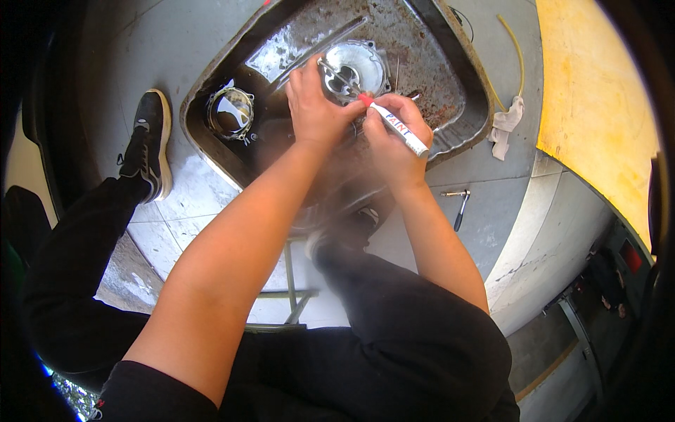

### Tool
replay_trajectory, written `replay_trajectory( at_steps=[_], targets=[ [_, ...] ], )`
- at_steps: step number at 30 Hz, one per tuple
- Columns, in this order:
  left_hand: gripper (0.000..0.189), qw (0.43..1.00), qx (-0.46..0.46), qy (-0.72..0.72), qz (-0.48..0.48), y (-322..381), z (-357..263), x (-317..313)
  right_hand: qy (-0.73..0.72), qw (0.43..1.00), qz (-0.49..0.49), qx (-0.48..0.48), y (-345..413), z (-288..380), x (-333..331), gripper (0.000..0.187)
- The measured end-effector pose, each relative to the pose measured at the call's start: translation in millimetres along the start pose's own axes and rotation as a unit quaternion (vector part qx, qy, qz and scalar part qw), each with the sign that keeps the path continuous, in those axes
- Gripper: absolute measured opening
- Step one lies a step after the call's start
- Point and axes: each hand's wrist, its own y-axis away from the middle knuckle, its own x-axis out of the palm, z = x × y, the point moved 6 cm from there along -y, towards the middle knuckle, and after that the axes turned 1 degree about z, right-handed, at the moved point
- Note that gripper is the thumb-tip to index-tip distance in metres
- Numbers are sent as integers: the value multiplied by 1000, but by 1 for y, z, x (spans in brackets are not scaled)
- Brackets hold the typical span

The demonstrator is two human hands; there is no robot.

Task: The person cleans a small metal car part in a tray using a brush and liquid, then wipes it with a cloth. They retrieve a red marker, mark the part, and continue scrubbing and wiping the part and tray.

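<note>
In my right hand (403,129) is a white paint marker (398,126) with a red tip end, which points up and left toward my left hand. My left hand (319,108) spans a thin metal part (340,74), with a fingertip at its far end and the thumb near the marker's tip. Its exact shape is partly hidden by the fingers. Behind it a round, shiny metal cover (372,66) with lugs on its rim lies in an oily metal drip tray (480,89). Another round metal housing (231,113), wet with dark oil, sits in the tray's left corner.
A ratchet wrench (461,208) lies on the tiled floor at right. Beyond the tray's right side are a yellow tube (514,42) and a white rag (507,126). A yellow panel (596,105) rises at far right. My shoe (150,142) is left of the tray.
</note>
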Motion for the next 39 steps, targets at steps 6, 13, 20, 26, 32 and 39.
replay_trajectory(
  at_steps=[6,13,20,26,32,39],
  targets=[
    [99,999,-6,34,-18,1,2,1,-24,999,43,3,-24,12,2,15],
    [95,997,-38,73,-5,2,4,4,-26,982,175,-59,-64,26,30,18],
    [75,995,-28,83,-41,2,5,5,-33,981,168,-90,-58,27,49,19],
    [68,993,-47,102,-40,3,5,6,-19,984,160,-76,-60,26,50,18],
    [62,994,-36,94,-49,2,4,4,13,983,152,-98,-56,28,55,17],
    [52,993,-50,92,-45,3,5,4,2,982,134,-131,-55,27,52,20]
  ],
)
